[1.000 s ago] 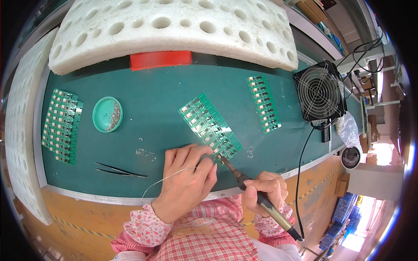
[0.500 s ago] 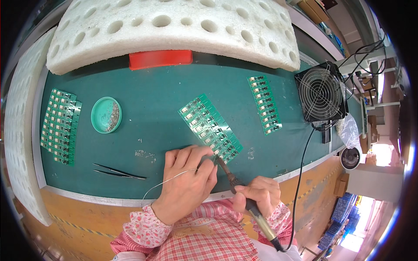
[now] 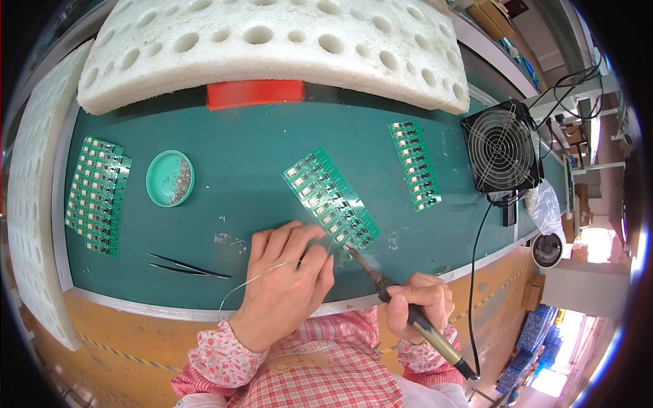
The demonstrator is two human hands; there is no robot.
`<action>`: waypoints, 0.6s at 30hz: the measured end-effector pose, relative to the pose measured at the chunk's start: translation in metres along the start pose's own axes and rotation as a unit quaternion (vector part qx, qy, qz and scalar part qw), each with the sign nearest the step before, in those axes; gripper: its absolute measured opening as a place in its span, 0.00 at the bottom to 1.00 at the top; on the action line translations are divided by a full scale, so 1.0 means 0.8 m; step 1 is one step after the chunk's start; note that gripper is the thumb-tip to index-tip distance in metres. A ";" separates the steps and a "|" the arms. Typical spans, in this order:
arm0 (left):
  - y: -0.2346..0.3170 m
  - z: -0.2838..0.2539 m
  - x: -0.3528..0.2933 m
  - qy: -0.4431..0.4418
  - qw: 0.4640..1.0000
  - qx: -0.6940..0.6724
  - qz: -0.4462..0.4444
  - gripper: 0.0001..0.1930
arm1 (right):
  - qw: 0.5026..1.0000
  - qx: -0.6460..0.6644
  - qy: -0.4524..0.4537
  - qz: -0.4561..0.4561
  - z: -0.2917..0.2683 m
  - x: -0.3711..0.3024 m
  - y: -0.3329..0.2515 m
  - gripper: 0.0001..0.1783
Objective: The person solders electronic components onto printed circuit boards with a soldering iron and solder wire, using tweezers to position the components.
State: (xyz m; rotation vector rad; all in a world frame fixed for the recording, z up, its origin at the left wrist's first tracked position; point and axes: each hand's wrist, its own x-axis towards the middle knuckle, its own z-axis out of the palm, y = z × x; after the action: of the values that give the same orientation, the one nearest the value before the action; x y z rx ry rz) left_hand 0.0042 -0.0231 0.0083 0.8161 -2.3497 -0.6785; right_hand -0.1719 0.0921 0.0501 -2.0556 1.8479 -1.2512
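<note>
A green circuit board panel (image 3: 331, 200) lies slanted on the green mat in front of me. My left hand (image 3: 284, 272) is at its lower left edge, closed on a thin silvery solder wire (image 3: 249, 281) that loops back toward the table's near edge. In my right hand (image 3: 420, 306) is a soldering iron (image 3: 430, 329), held like a pen, its tip at the lower end of the panel. Whether the tip touches a joint is too small to tell.
Tweezers (image 3: 190, 268) and a round green dish (image 3: 151, 187) of small metal bits lie left. More board panels (image 3: 95, 197) rest far left, and a narrow board strip (image 3: 415, 166) lies right. A fan (image 3: 500, 146), white foam blocks (image 3: 272, 58) and a red box (image 3: 255, 94) border the mat.
My right hand and the soldering iron have moved right and slightly down, the tip shifting along the panel's lower end. My left hand has shifted slightly left.
</note>
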 end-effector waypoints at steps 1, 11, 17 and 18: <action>0.000 0.001 0.001 -0.004 1.000 0.000 -0.001 0.08 | 1.000 0.019 0.001 0.004 0.000 -0.001 0.003 0.12; -0.001 0.005 0.004 -0.013 1.000 -0.009 -0.019 0.07 | 1.000 0.017 -0.006 -0.002 0.013 0.009 0.009 0.13; -0.002 0.006 0.005 -0.020 1.000 -0.005 -0.023 0.07 | 1.000 0.015 -0.002 -0.007 0.020 0.010 0.011 0.13; -0.002 0.006 0.005 -0.020 1.000 -0.006 -0.023 0.07 | 1.000 0.015 -0.003 -0.007 0.019 0.012 0.010 0.13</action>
State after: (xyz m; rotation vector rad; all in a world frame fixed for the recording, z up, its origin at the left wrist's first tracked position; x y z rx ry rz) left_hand -0.0008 -0.0257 0.0049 0.8611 -2.3660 -0.7335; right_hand -0.1692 0.0751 0.0399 -2.0574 1.8045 -1.2666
